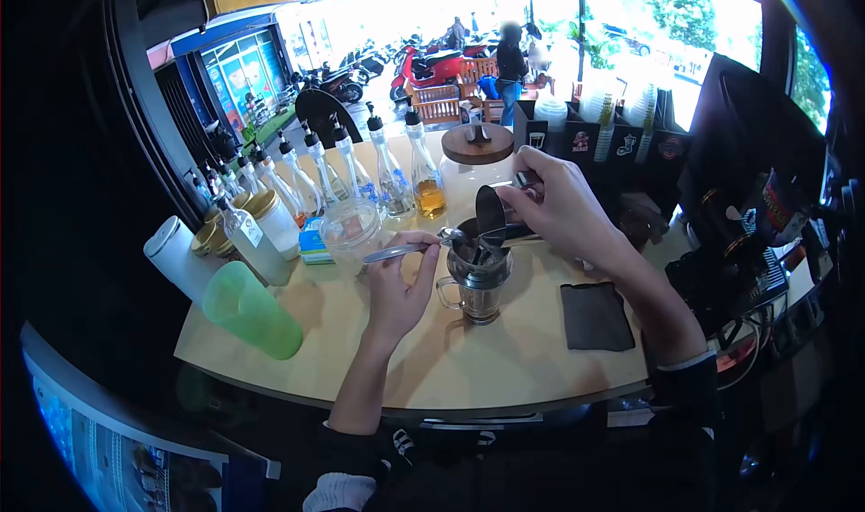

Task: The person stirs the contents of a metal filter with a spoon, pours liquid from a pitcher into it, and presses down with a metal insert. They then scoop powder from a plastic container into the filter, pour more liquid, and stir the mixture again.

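Note:
My left hand (401,282) is closed on a metal spoon (393,253), whose bowl end reaches toward a metal dripper (478,271). The dripper sits on a clear glass mug (482,310) with a handle on its left side. My right hand (574,213) grips a small dark metal cup (490,213) and holds it tilted over the dripper, with its rim close to the spoon's tip. Dark contents show inside the dripper's mouth. Behind the cup stands a large glass jar (459,184) with a wooden lid.
On the left stand a green tumbler (250,309), an open clear jar (350,228) and several pump bottles (389,165). A folded dark cloth (596,317) lies on the right of the table (432,381). A black cup holder (577,140) stands behind; a person (511,66) is outside.

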Available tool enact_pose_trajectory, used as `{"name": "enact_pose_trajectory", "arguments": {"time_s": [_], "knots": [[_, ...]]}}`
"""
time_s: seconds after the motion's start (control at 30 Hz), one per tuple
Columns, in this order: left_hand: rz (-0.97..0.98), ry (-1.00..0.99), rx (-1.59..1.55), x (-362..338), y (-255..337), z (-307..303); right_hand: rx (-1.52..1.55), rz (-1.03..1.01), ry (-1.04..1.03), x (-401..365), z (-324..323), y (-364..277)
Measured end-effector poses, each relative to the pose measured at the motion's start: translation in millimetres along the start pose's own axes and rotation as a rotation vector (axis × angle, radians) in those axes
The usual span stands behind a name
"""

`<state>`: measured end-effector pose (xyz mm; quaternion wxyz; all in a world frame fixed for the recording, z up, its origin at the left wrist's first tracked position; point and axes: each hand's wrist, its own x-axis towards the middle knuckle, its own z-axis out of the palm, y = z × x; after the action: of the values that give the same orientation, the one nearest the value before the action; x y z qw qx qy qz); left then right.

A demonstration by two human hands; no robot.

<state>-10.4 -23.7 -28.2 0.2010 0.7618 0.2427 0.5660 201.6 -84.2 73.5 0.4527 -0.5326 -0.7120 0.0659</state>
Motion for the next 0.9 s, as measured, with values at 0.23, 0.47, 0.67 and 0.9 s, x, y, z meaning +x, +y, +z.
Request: {"name": "enact_pose_trajectory", "arguments": {"time_s": [0.23, 0.47, 0.67, 0.9], "knots": [[-0.022, -0.013, 0.011, 1, -1, 4, -0.002, -0.006, -0.020, -10, -7, -1], [-0.023, -0.023, -0.009, 1, -1, 8, -0.010, -0.003, 0.006, -11, -15, 13], [0.057, 0.002, 0.019, 2, 3, 9, -0.019, 0.059, 0.132, -14, -21, 33], [0.165, 0.027, 0.097, 2, 10, 6, 0.268, 0.172, 0.304, -48, 9, 137]]}}
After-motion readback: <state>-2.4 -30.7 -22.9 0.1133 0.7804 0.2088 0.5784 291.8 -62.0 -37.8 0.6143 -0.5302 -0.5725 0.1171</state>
